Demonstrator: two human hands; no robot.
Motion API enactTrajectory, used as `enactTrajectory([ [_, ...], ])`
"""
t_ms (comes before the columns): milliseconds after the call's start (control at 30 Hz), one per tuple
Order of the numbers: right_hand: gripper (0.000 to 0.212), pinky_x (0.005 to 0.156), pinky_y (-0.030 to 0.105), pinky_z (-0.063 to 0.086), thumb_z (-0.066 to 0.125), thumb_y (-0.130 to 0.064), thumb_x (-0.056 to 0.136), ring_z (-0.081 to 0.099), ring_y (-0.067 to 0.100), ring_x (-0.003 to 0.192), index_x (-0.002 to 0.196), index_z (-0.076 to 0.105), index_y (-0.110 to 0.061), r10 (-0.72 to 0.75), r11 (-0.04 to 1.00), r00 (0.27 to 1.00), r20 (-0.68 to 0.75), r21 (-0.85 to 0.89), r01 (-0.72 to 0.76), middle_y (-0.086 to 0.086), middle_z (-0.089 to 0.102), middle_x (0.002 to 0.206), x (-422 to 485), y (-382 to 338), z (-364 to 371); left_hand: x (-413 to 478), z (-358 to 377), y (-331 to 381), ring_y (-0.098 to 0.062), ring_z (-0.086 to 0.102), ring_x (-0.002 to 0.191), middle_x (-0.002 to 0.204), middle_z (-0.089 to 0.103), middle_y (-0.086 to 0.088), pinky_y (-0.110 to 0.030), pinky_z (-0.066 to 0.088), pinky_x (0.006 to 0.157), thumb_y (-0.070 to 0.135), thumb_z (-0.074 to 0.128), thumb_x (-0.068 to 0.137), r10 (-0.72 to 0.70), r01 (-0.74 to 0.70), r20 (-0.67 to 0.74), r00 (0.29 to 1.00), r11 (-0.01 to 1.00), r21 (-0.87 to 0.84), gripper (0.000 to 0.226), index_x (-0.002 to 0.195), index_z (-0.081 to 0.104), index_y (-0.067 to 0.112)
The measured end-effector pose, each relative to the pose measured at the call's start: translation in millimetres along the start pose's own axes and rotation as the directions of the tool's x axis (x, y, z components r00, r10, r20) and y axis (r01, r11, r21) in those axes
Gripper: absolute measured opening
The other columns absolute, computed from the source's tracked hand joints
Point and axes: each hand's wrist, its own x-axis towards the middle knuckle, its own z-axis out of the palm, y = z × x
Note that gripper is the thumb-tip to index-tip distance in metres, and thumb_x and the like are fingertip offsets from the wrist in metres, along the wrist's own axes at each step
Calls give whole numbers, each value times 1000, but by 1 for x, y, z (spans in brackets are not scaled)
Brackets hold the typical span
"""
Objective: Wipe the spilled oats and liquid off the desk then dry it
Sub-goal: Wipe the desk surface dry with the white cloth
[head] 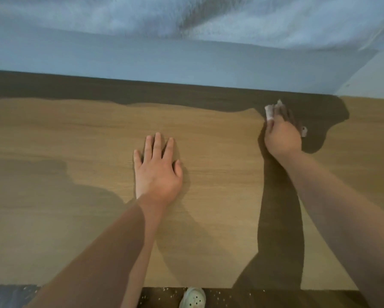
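Note:
A wooden desk (209,141) fills the view. My left hand (157,170) lies flat on its middle, fingers straight and spread. My right hand (282,134) reaches to the far right of the desk and grips a crumpled white tissue (271,111) pressed to the surface near the wall. A small white scrap (304,131) shows just to the right of that hand. I see no oats or liquid on the desk's surface.
A pale wall (186,61) runs along the desk's far edge. Below the near edge lies a dark floor (220,296) dotted with pale specks, and a light clog shoe (193,297). Hard shadows cross the desk.

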Motion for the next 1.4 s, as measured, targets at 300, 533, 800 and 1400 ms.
enactTrajectory([
  [300, 54, 119, 49, 13, 32, -24, 102, 14, 28, 149, 154, 21, -17, -330, 944, 941, 80, 2, 331, 8, 15, 163, 6, -123, 19, 0, -1, 1, -19, -10, 151, 164, -2, -2, -47, -3, 121, 39, 27, 98, -11, 11, 1, 1000, 1000, -23, 61, 156, 11, 27],
  [533, 55, 117, 50, 18, 20, -33, 100, 19, 22, 148, 153, 29, -23, -701, 694, 671, 239, 16, 719, 1, 21, 162, -61, -65, 10, 0, -2, 1, -20, -11, 150, 164, -3, -2, -49, -3, 121, 39, 27, 98, -15, 16, 28, 1000, 1000, -23, 61, 156, 10, 27],
  [800, 55, 118, 55, 16, 26, -30, 102, 14, 25, 150, 155, 21, -16, -378, 922, 915, 142, -26, 385, 5, 17, 163, -41, -84, 19, 0, -2, 1, -22, -10, 150, 164, -3, -3, -50, -3, 121, 39, 27, 99, -3, 3, 26, 1000, 1000, -11, 61, 156, 10, 26],
  [1400, 59, 115, 57, 22, 17, -34, 98, 18, 22, 149, 153, 27, -18, -323, 936, 930, 176, -83, 341, 4, 21, 161, -184, -84, 27, 1, -4, 1, -26, -12, 150, 164, -8, -7, -53, -3, 120, 39, 23, 100, 32, -32, 75, 997, 999, 1, 62, 157, 6, 23],
])
